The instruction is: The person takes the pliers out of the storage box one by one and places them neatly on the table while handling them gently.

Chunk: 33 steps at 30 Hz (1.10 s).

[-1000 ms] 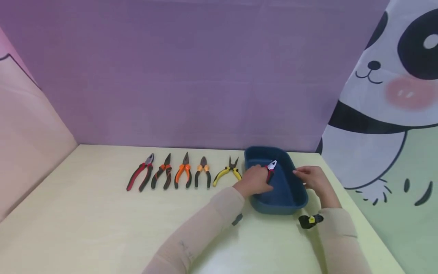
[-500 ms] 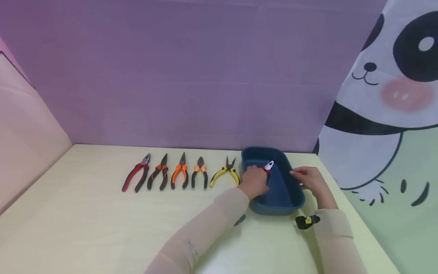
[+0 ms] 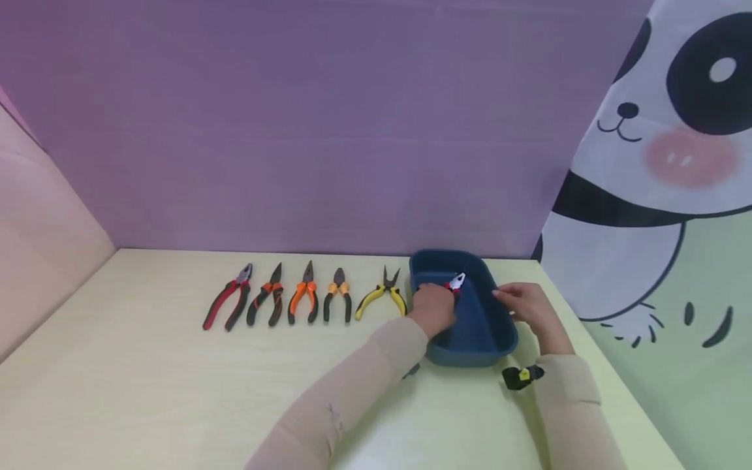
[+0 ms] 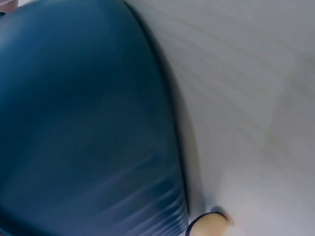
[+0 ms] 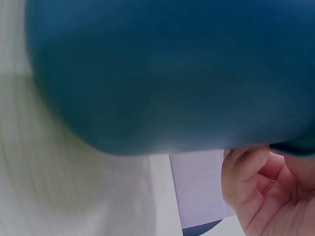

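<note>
A dark blue plastic bin (image 3: 470, 360) stands at the right of the table. My left hand (image 3: 433, 308) reaches over its left rim and grips red-handled pliers (image 3: 457, 281); their shiny head sticks out past the fingers, while most of the handles is hidden by the hand. My right hand (image 3: 531, 308) pinches the bin's right rim, with the thumb at the edge. In the right wrist view, curled fingers (image 5: 246, 172) lie under the rim. The left wrist view is mostly filled by the bin's outer wall (image 4: 88, 108).
Left of the bin lies a row of pliers: a yellow pair (image 3: 383, 295), a black-and-orange pair (image 3: 338, 294), an orange pair (image 3: 304, 291), a dark orange-striped pair (image 3: 267, 294) and a red-and-black pair (image 3: 230, 295). A purple backdrop (image 3: 264, 130) rises behind the table.
The head view has shifted slightly, so everything sits a little further left. My left hand has sunk a little lower over the pliers in the bin; the right hand keeps its hold.
</note>
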Each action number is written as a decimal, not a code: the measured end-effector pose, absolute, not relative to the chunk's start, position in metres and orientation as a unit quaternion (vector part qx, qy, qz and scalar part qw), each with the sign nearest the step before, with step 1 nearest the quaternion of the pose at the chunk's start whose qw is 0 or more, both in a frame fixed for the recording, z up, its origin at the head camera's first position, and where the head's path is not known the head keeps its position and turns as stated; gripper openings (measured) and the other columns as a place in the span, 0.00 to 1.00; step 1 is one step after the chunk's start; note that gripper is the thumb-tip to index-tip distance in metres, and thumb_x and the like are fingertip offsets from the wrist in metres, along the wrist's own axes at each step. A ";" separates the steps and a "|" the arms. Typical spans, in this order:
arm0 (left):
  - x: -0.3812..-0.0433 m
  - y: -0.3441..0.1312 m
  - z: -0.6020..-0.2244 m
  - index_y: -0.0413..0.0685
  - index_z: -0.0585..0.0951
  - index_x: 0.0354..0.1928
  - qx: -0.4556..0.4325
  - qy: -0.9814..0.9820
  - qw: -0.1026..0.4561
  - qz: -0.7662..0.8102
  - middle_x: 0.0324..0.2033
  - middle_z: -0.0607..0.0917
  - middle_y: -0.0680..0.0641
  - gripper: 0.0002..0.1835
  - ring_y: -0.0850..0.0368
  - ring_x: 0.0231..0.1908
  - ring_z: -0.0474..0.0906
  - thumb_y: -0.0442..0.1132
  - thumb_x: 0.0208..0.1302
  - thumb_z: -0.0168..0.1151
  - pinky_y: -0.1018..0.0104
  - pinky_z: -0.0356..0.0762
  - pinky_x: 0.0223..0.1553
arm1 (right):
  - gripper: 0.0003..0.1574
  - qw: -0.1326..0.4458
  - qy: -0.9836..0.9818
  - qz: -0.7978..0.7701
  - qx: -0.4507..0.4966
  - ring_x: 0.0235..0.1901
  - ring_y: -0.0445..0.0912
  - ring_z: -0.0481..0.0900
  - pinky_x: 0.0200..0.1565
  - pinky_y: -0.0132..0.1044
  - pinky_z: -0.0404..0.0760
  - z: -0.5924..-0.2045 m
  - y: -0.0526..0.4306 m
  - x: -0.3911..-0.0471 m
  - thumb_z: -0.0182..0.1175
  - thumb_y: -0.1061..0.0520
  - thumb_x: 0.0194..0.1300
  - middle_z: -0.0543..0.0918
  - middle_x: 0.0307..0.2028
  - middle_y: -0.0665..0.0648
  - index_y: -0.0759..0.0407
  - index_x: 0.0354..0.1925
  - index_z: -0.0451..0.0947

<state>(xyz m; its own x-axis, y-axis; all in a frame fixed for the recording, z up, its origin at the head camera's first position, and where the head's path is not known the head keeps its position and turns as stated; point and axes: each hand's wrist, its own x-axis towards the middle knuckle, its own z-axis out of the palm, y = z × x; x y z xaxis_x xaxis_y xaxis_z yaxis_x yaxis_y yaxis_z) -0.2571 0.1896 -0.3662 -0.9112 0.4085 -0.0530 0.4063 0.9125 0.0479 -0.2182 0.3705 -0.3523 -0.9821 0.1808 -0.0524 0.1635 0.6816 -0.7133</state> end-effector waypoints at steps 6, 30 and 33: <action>-0.261 0.190 -0.370 0.49 0.83 0.47 0.208 0.978 0.019 0.007 0.45 0.82 0.46 0.23 0.55 0.44 0.76 0.57 0.58 0.62 0.64 0.78 0.36 | 0.25 0.015 -0.915 0.394 -0.085 0.31 0.38 0.79 0.34 0.39 0.82 -0.352 0.369 -0.219 0.54 0.54 0.69 0.82 0.44 0.69 0.76 0.52 0.72; -0.256 0.198 -0.373 0.54 0.82 0.48 0.189 0.980 0.057 -0.023 0.46 0.82 0.50 0.13 0.59 0.42 0.76 0.44 0.67 0.52 0.66 0.77 0.36 | 0.27 0.004 -0.916 0.388 -0.099 0.33 0.39 0.79 0.35 0.38 0.82 -0.351 0.367 -0.217 0.53 0.52 0.69 0.80 0.47 0.71 0.75 0.54 0.72; -0.257 0.197 -0.373 0.53 0.83 0.47 0.192 0.980 0.053 -0.021 0.44 0.82 0.49 0.13 0.59 0.41 0.75 0.42 0.68 0.51 0.66 0.77 0.35 | 0.27 0.008 -0.919 0.383 -0.092 0.33 0.40 0.80 0.35 0.38 0.82 -0.350 0.367 -0.218 0.53 0.52 0.69 0.79 0.48 0.72 0.75 0.53 0.72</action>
